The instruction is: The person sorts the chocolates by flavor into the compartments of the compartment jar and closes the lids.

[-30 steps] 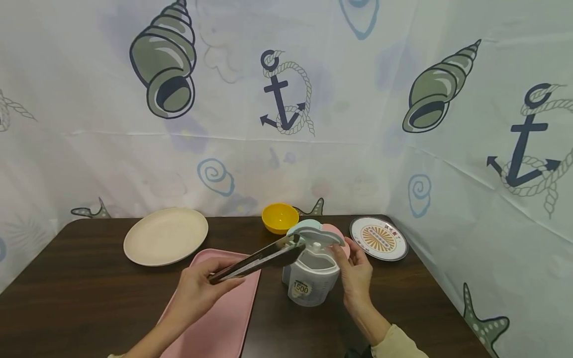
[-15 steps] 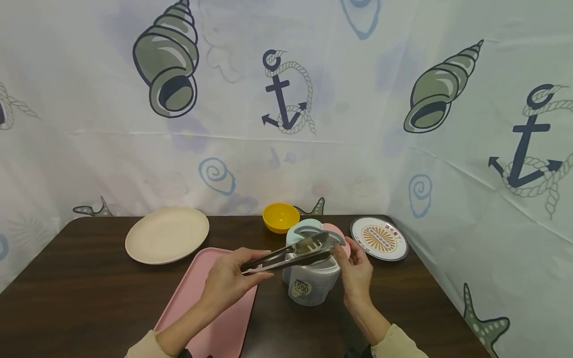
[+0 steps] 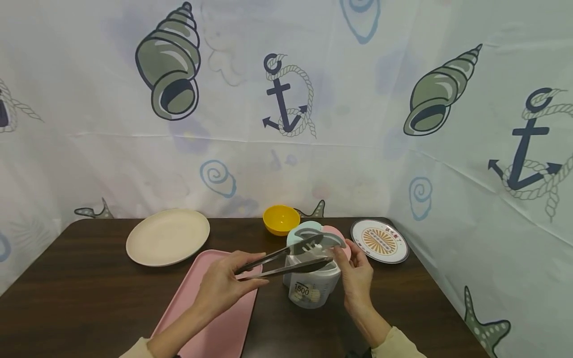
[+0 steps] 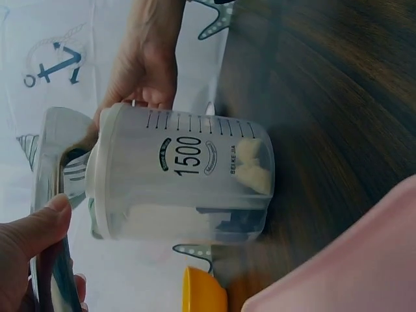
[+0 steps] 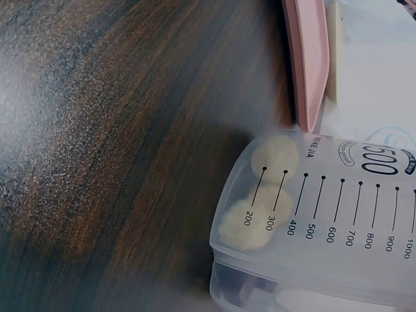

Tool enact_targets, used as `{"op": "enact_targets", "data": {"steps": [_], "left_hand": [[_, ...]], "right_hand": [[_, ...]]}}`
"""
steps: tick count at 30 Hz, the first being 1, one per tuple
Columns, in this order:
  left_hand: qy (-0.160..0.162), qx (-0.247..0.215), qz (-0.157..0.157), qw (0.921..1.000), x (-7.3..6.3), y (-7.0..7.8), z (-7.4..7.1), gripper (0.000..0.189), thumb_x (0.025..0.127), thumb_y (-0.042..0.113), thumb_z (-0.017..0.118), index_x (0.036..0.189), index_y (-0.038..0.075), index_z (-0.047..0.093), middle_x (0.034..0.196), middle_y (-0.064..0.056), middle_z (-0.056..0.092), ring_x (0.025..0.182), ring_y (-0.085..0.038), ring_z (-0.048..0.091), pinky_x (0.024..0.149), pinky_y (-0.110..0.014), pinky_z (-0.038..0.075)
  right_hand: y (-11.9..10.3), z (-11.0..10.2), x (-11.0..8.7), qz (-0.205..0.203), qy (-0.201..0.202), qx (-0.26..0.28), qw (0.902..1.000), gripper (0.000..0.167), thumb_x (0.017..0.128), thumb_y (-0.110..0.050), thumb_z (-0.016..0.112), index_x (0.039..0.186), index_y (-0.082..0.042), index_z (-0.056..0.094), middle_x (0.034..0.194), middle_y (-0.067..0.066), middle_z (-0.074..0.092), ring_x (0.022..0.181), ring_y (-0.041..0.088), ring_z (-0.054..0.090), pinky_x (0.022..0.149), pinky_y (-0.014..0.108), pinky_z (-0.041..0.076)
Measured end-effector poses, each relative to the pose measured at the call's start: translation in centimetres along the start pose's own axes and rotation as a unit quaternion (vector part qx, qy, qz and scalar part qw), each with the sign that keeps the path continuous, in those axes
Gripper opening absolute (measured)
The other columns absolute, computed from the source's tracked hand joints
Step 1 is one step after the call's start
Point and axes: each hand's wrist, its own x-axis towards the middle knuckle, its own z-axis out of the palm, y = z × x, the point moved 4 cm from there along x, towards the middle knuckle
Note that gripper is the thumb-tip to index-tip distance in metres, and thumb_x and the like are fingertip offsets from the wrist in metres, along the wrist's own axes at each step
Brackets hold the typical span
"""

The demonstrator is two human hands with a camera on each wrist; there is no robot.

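My left hand (image 3: 228,281) grips metal tongs (image 3: 291,269), their arms spread apart over the open top of a clear storage canister (image 3: 313,291) marked 1500. Pale, rounded food lumps (image 5: 247,224) lie at the bottom of its front compartment, also seen through the wall in the left wrist view. A raised grey flap (image 3: 333,240) belongs to the canister's lid, which has mint and pink sections. My right hand (image 3: 358,276) pinches the edge of this flap at the right side. Something dark (image 4: 240,221) sits in another compartment.
Beneath my left forearm lies a pink tray (image 3: 224,323). Farther back on the dark table are a cream plate (image 3: 167,238), a yellow bowl (image 3: 281,221) and a white patterned plate (image 3: 379,242). A printed curtain (image 3: 233,114) hangs behind the table's far edge.
My left hand has moved right, bringing the tongs over the canister, and their arms have since spread. Pale lumps now show low in the front compartment. My right hand stays at the flap.
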Motion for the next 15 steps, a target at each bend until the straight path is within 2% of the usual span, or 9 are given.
{"op": "enact_targets", "data": {"steps": [1,3,6,9,11,12,15], "left_hand": [[-0.002,-0.015,0.003,0.9999,-0.1,-0.2,-0.3,0.047,0.065,0.026,0.086,0.11,0.024,0.071,0.096,0.013,0.069,0.076,-0.003,0.061,0.058,-0.019,0.047],[-0.002,-0.043,-0.01,0.999,-0.7,-1.1,-1.3,0.046,0.067,0.022,0.085,0.11,0.021,0.07,0.098,0.01,0.069,0.079,-0.003,0.062,0.064,-0.02,0.052],[0.011,-0.06,-0.056,0.9966,-2.2,-3.1,-3.7,0.044,0.069,0.018,0.084,0.11,0.014,0.069,0.102,-0.001,0.07,0.083,0.001,0.063,0.069,-0.02,0.054],[0.025,0.005,-0.126,0.9917,-4.4,-5.9,-7.2,0.045,0.07,0.024,0.084,0.111,0.014,0.068,0.102,-0.006,0.07,0.082,0.006,0.06,0.066,-0.014,0.05],[0.007,0.062,-0.18,0.9818,-6.1,-8.1,-9.8,0.049,0.072,0.032,0.082,0.115,0.014,0.066,0.104,-0.01,0.069,0.078,0.007,0.056,0.062,-0.015,0.047],[-0.01,0.096,-0.204,0.9741,-6.9,-9.3,-11.1,0.052,0.073,0.036,0.08,0.118,0.014,0.064,0.102,-0.01,0.069,0.077,0.002,0.055,0.061,-0.018,0.045],[-0.069,0.16,-0.278,0.9447,-9.6,-13.2,-14.5,0.066,0.078,0.048,0.073,0.126,0.007,0.057,0.106,-0.021,0.065,0.077,-0.013,0.058,0.063,-0.032,0.045]], "right_hand": [[0.0,0.0,0.0,-0.001,0.001,0.004,1.0,0.046,0.086,-0.012,0.068,0.126,0.004,0.053,0.098,-0.008,0.062,0.088,-0.001,0.057,0.074,0.01,0.047],[0.0,0.0,0.0,-0.001,0.001,0.008,1.0,0.045,0.086,-0.01,0.068,0.126,0.006,0.053,0.097,-0.008,0.062,0.087,0.0,0.056,0.073,0.011,0.047],[0.1,-0.1,0.1,0.0,0.003,-0.002,1.0,0.045,0.086,-0.011,0.069,0.125,0.005,0.054,0.097,-0.009,0.062,0.087,0.0,0.056,0.074,0.011,0.047],[0.2,-0.1,0.2,0.002,0.006,-0.009,0.9999,0.044,0.085,-0.013,0.07,0.124,0.002,0.055,0.098,-0.008,0.061,0.088,0.001,0.057,0.075,0.011,0.047],[0.2,-0.1,0.3,0.005,0.007,-0.01,0.9999,0.044,0.085,-0.014,0.07,0.124,0.001,0.055,0.098,-0.008,0.061,0.087,0.002,0.057,0.075,0.012,0.047],[0.2,-0.1,0.3,0.006,0.008,-0.006,0.9999,0.043,0.085,-0.013,0.07,0.124,0.001,0.055,0.098,-0.007,0.062,0.087,0.002,0.057,0.075,0.012,0.047],[-0.1,-0.1,0.3,0.002,0.006,0.003,1.0,0.043,0.086,-0.01,0.068,0.125,0.004,0.054,0.097,-0.007,0.062,0.086,0.001,0.056,0.073,0.011,0.047]]}}
